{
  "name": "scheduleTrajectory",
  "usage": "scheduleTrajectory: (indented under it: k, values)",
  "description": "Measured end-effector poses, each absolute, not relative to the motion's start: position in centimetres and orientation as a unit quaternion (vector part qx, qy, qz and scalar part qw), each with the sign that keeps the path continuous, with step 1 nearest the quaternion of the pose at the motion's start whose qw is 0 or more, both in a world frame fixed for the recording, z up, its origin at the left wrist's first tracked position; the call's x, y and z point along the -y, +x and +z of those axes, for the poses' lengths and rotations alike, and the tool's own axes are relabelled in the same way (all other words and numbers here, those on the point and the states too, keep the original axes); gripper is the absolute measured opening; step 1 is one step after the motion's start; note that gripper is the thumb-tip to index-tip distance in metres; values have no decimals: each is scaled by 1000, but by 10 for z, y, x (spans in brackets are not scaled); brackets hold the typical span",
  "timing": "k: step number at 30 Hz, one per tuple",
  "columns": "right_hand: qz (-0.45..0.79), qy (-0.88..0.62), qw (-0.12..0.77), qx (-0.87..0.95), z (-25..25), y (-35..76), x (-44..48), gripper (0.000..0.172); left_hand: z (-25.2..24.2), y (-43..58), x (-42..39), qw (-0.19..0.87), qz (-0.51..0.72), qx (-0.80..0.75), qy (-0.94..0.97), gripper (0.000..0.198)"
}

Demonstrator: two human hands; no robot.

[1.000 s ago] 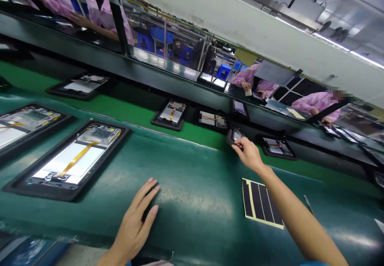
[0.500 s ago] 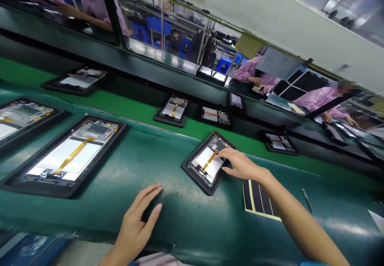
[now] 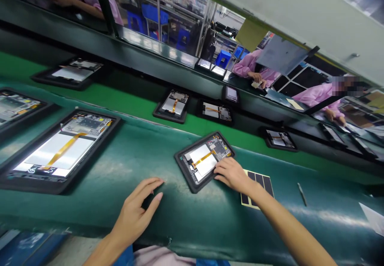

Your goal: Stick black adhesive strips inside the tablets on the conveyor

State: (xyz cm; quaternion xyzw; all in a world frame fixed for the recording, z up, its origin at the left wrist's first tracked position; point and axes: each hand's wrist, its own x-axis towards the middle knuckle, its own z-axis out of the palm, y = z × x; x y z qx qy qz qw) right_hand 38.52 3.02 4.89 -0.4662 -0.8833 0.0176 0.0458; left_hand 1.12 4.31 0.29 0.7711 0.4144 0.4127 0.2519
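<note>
One open-backed tablet [image 3: 203, 163] looks mid-placement on the desk [image 3: 195, 220]; right hand [image 3: 232, 173] touches its edge, grip unclear; squaring it likely calls for the spread left hand [image 3: 136, 212].

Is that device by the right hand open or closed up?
Open: the device shows its circuit board and orange ribbon uncovered.

Legible txt, brands, nos.: none. Marks seen, unread:
1. Lg. tablet, L side [image 3: 63, 148]: wht squiggles on blk patches, lower end, illeg.; sm. yel. patch, upper end, txt not readable.
2. Ctr. tablet [image 3: 209, 167]: sim. wht-on-blk mark, lower end, too sm. to read.
3. Blk-strip sheet [image 3: 265, 184], yel. backing: any print illeg.
4. Yel. panel [image 3: 252, 35], bkgd.: too far to read.
</note>
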Motion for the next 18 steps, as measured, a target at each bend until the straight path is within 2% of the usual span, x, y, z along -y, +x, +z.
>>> scheduleTrajectory:
  k: [9, 18]
  values:
    - [2, -406, 145, 902, 13, 271, 22, 23, 3, 9, -57, 241, 354, -457, 779, 31]
    - [64, -441, 267, 854, 36, 249, 29, 13, 4, 17, -51, 217, 322, -480, 787, 24]
